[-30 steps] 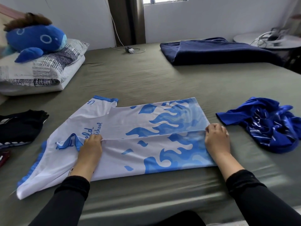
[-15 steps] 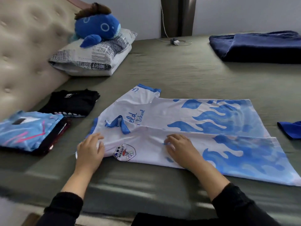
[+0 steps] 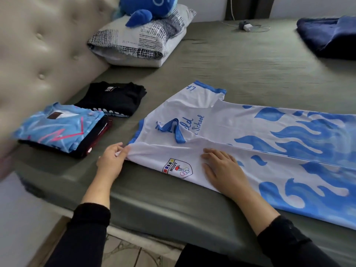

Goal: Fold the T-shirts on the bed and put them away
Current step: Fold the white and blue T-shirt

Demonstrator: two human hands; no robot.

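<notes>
- white slippery jersey cloth: the white and blue t-shirt (image 3: 250,143) lies flat near the front edge of the bed (image 3: 221,60), collar end toward the headboard, its near long side already folded inward so the crest badge faces up.
- the step in hand looks like tidying the shoulder end of that fold before the next fold is made.
- to do it well, i judge the shoulder corner should be drawn taut and set square to the folded edge, while the flat palm keeps the panel from sliding on the smooth sheet.
- the far sleeve is not yet folded in; matching it to the near fold would give an even strip.
- left hand (image 3: 111,160): forearm coming up from the bed's front edge, thumb and fingers pinching the shirt's shoulder corner, narrow grip, knuckles up.
- right hand (image 3: 221,168): palm down, fingers straight and slightly spread, pressing on the folded panel just right of the badge, holding nothing.
- both arms wear black sleeves, pushed back from the wrists.
- a light blue folded shirt (image 3: 57,126) tops a small stack near the headboard, with a black folded shirt (image 3: 115,99) just beyond it; those look finished but not put away.
</notes>
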